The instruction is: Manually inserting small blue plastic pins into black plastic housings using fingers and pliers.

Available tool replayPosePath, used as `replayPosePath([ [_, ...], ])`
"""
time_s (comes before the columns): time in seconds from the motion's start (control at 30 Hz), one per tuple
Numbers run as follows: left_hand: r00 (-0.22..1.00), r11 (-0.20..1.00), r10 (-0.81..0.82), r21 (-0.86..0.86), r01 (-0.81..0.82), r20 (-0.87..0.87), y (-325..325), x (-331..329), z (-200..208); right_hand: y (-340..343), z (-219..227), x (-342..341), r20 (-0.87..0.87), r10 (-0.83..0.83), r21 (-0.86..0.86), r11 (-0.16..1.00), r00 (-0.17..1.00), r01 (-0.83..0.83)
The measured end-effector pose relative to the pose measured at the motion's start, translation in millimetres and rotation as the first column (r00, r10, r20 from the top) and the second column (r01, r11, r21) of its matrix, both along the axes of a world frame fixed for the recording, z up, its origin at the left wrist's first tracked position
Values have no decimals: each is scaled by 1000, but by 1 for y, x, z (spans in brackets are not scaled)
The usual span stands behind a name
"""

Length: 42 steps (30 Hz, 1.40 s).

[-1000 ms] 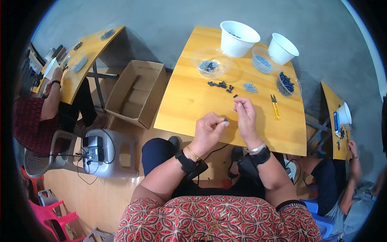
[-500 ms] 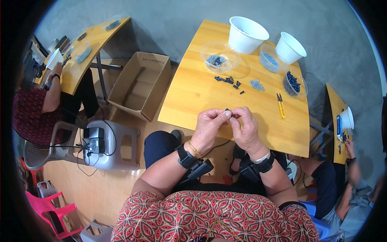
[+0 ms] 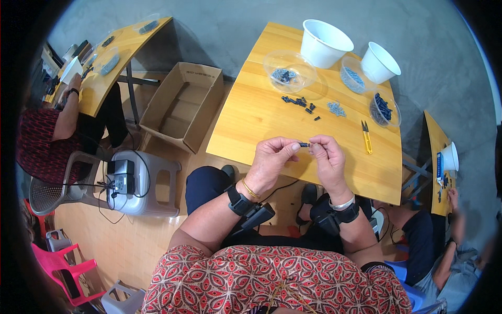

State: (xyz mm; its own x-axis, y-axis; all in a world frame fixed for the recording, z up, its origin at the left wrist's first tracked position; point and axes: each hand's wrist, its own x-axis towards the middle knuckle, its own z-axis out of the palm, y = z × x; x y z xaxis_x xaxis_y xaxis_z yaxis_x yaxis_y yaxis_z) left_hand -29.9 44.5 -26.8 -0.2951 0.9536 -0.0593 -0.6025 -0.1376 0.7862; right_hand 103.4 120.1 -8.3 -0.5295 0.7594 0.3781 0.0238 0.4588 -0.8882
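Observation:
Above the table's near edge, my left hand (image 3: 273, 163) pinches a small black cylindrical piece (image 3: 304, 144) between thumb and forefinger. My right hand (image 3: 330, 161) is closed in a pinch at the right end of that piece; whether a second tiny part sits in those fingertips is too small to tell. Farther back on the wooden table (image 3: 246, 125) lie several similar black pieces (image 3: 299, 102) and a small heap of grey-silver parts (image 3: 335, 109). To the right rest yellow-handled thread snips (image 3: 366, 137), blades pointing away.
Clear tubs hold mixed parts (image 3: 285, 77), silvery parts (image 3: 353, 80) and black pieces (image 3: 383, 108); two white buckets (image 3: 327, 46) (image 3: 380, 64) stand behind. A cardboard box (image 3: 183, 107) sits left on the floor. Co-workers (image 3: 44, 131) sit at tables either side; a grey stool (image 3: 144, 183) carries cabled equipment.
My hands have drawn slightly apart, the right one shifting rightward. The black piece, mostly hidden between the fingers before, now shows lengthwise between them.

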Motion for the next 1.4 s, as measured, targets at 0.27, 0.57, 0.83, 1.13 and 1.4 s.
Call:
replayPosePath([
  [0.27,999,1000,-15,7,15,36,1,1,-1,-2,13,3,-16,13,-7,1000,1000,-13],
  [0.57,998,999,-41,-32,40,-39,-4,1,4,64,38,55,147,-360,460,849,921,259],
  [0.83,993,1000,-8,13,10,-121,4,7,0,184,55,93,220,-667,815,526,712,242],
  [1.13,992,1000,-7,5,7,-126,1,2,1,99,16,-20,464,-237,636,760,854,-134],
  [1.4,994,1000,-16,4,16,-105,1,2,4,103,9,-33,586,-256,635,735,769,-239],
])
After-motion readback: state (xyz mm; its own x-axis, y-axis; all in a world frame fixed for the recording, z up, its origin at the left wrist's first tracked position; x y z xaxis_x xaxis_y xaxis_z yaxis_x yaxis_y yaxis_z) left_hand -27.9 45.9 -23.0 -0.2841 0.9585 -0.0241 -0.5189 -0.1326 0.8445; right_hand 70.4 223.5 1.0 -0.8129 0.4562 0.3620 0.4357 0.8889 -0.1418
